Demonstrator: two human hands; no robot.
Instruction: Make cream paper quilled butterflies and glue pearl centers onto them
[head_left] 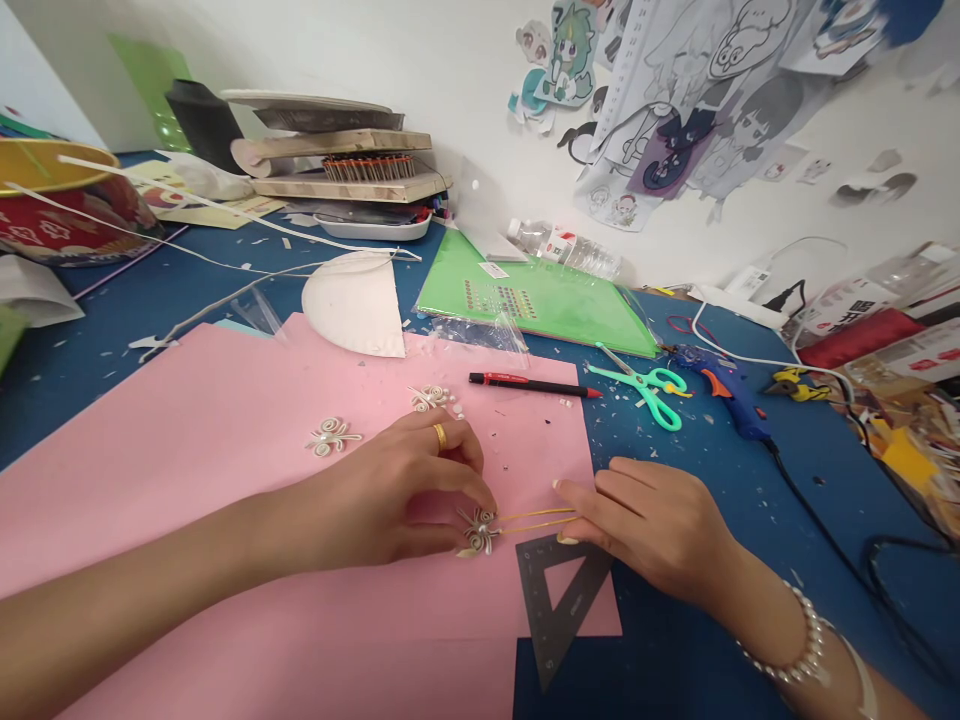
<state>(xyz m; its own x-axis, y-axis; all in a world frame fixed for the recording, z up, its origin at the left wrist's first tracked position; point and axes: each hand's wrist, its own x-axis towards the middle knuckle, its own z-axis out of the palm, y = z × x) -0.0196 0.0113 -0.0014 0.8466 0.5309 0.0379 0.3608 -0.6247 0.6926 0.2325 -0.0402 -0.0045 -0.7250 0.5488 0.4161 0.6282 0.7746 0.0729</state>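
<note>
My left hand [431,475], with a gold ring, has thumb and index finger closed at the edges of a white coiled ornament with a pearl centre [484,529]. From this ornament a thin gold two-pronged hairpin [536,518] runs to the right. My right hand [649,515] pinches the prongs' far end between its thumb and fingers. Two similar coiled ornaments lie on the pink sheet [247,620]: one ornament [331,436] to the left, another ornament [428,398] just beyond my left hand. Beneath the right fingers is a dark triangular ruler [541,610].
Past the hands lie a black and red pen [532,384], turquoise scissors [651,386] and a blue glue gun [731,395] with its cable. Behind them are a green folder [555,305], a cut white paper plate [352,300] and a red tin [67,215].
</note>
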